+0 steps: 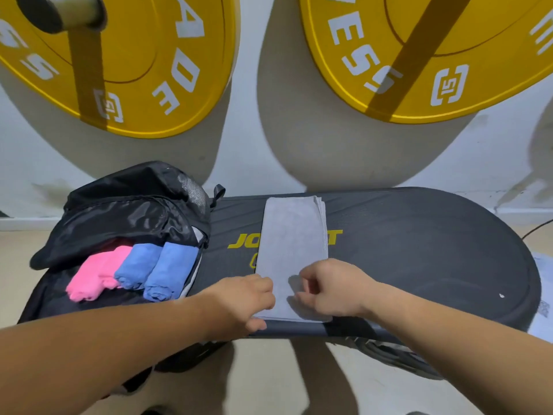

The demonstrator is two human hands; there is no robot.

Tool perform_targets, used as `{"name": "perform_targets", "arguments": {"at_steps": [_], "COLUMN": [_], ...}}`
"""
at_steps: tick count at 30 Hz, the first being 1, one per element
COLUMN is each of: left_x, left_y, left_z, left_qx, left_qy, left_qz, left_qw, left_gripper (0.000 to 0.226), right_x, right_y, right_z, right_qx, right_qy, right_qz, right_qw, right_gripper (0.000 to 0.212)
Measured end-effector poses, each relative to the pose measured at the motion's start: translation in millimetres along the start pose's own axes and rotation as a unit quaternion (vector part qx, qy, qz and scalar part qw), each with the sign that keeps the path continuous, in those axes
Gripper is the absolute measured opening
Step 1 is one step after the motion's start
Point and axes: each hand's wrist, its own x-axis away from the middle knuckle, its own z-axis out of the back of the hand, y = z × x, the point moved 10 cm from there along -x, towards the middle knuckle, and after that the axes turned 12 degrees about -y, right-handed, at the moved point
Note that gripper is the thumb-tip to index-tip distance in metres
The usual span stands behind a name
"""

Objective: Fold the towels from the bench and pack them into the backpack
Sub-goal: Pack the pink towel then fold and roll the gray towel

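The gray towel lies as a folded strip across the bench, from near edge to far edge. The left hand grips its near left corner with curled fingers. The right hand is curled at the near end, and I cannot tell whether it grips the cloth.

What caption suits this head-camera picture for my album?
Left hand and right hand grip the near end of a grey towel on the bench, beside a backpack holding rolled towels.
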Motion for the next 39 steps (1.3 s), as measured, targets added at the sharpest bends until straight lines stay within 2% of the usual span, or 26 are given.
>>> {"name": "perform_targets", "arguments": {"at_steps": [3, 7, 11, 14, 18, 20, 22, 26, 29, 32, 34, 37, 39], "left_x": [-5, -6, -5, -4, -5, -6, -8, -8, -5, -3, -3, -6, -5], "left_y": [10, 5, -9, -29, -34, -28, -24, -36, -49, -68, -76, -78, -75], "left_z": [-2, -8, 4, 5, -2, -6, -9, -13, -15, -25, -29, -26, -16], "left_qx": [-0.058, -0.079, 0.075, 0.213, 0.241, 0.202, 0.154, 0.220, 0.301, 0.423, 0.475, 0.465, 0.417], "left_qy": [0.039, 0.072, 0.075, 0.086, 0.094, 0.083, 0.085, 0.108, 0.138, 0.159, 0.164, 0.161, 0.176], "left_qz": [-0.043, -0.059, 0.012, 0.038, 0.048, 0.043, 0.027, 0.016, 0.052, 0.120, 0.143, 0.162, 0.158], "left_qw": [0.997, 0.993, 0.994, 0.973, 0.965, 0.975, 0.984, 0.969, 0.942, 0.884, 0.853, 0.855, 0.877], "left_gripper": [0.020, 0.010, 0.010, 0.005, 0.013, 0.029, 0.029, 0.025, 0.021, 0.008, 0.005, 0.009, 0.011], "right_x": [-9, -16, -16, -10, -8, -11, -14, -18, -16, -10, -7, -6, -8], "right_y": [-10, -10, -16, -16, -10, -4, 5, 10, 15, 36, 40, 39, 41], "right_z": [-35, -45, -44, -35, -29, -28, -25, -27, -22, -16, -15, -14, -13], "right_qx": [0.023, 0.082, 0.104, 0.084, 0.045, 0.009, -0.029, -0.028, -0.083, -0.192, -0.209, -0.175, -0.142], "right_qy": [-0.061, -0.043, -0.014, 0.034, 0.057, 0.048, 0.038, 0.020, 0.042, 0.083, 0.083, 0.073, 0.074], "right_qz": [0.026, 0.030, 0.046, 0.078, 0.082, 0.068, 0.048, 0.016, -0.023, -0.090, -0.106, -0.127, -0.135], "right_qw": [0.998, 0.995, 0.993, 0.993, 0.994, 0.996, 0.998, 0.999, 0.995, 0.974, 0.969, 0.974, 0.978], "right_gripper": [0.038, 0.043, 0.037, 0.022, 0.022, 0.018, 0.015, 0.018, 0.012, 0.010, 0.014, 0.025, 0.026]}}
